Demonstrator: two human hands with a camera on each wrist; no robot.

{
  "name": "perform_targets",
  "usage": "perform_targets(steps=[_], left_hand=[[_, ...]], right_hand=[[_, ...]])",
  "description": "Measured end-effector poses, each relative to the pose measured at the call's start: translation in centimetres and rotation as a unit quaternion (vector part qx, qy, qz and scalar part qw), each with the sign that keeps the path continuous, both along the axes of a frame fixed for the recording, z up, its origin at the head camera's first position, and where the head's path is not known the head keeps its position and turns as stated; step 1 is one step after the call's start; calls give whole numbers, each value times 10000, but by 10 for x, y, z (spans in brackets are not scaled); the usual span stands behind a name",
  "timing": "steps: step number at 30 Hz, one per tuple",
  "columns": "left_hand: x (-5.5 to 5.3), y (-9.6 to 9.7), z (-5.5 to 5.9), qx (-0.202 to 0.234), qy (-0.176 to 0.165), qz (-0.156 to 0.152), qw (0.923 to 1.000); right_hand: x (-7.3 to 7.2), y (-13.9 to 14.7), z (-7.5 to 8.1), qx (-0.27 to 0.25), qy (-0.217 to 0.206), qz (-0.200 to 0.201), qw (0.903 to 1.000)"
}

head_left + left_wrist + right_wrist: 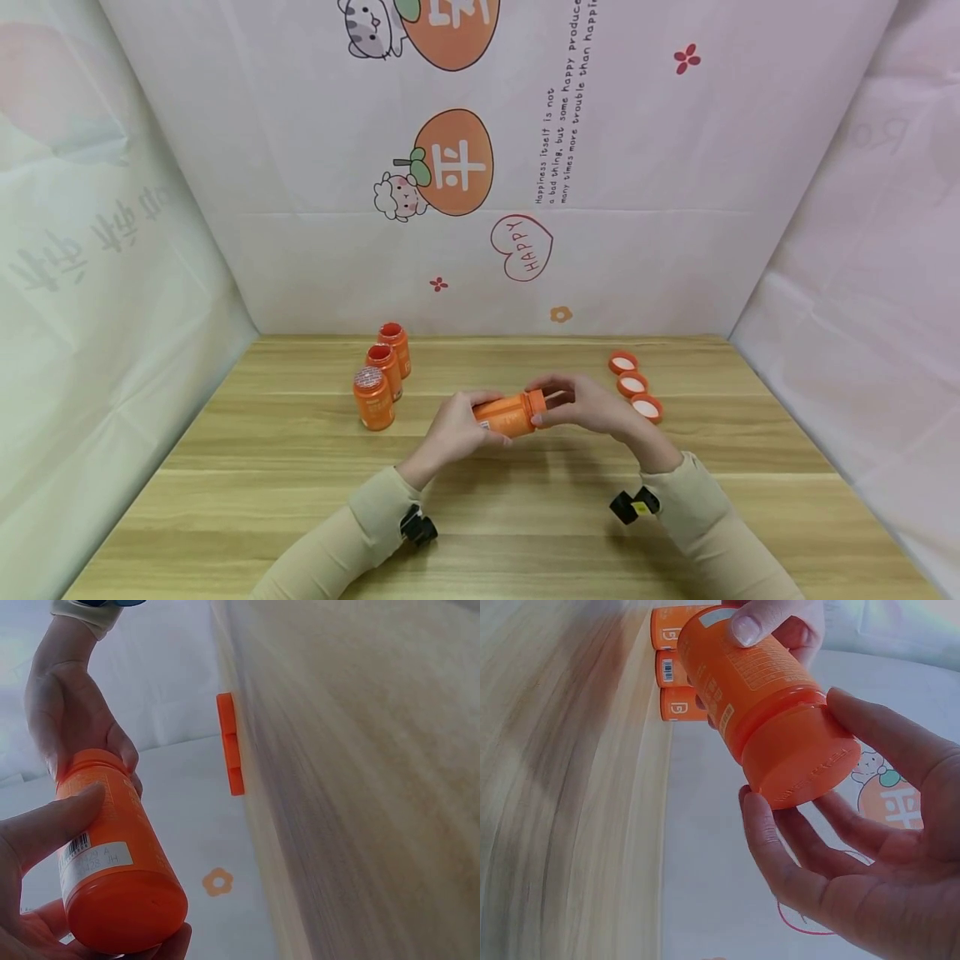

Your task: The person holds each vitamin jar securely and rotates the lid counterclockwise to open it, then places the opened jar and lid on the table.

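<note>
An orange bottle (504, 415) is held on its side above the table, its capped end toward the right. My left hand (459, 427) grips the bottle's body near the base; in the left wrist view the thumb lies along the side with the white label (97, 864). My right hand (588, 406) pinches the orange cap (802, 754) between thumb and fingers, and raised lettering shows on the cap's top. The cap sits on the bottle's neck; whether it is loose I cannot tell.
Three orange bottles without caps (374, 400) stand in a slanting row at the back left. Three orange caps (632, 384) lie with their white insides up at the back right. A printed white sheet (615, 275) hangs behind the wooden table (525, 537).
</note>
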State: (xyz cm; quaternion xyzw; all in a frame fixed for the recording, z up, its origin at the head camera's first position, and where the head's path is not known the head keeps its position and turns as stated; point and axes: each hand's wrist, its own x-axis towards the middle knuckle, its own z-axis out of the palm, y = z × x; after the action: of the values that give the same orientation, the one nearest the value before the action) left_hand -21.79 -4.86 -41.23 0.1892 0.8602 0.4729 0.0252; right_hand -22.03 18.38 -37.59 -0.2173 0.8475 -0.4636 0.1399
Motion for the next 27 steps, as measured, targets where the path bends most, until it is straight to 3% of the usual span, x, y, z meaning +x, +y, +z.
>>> perform_targets(steps=[6, 18, 27], left_hand=[[0, -1, 1, 65, -118, -11, 9999], [1, 0, 1, 65, -115, 11, 9999], [0, 1, -3, -27, 33, 4, 10000]], right_hand=[[0, 0, -2, -89, 330, 18, 9994], [2, 0, -4, -325, 383, 7, 9987], [-1, -4, -5, -163, -81, -460, 9988]])
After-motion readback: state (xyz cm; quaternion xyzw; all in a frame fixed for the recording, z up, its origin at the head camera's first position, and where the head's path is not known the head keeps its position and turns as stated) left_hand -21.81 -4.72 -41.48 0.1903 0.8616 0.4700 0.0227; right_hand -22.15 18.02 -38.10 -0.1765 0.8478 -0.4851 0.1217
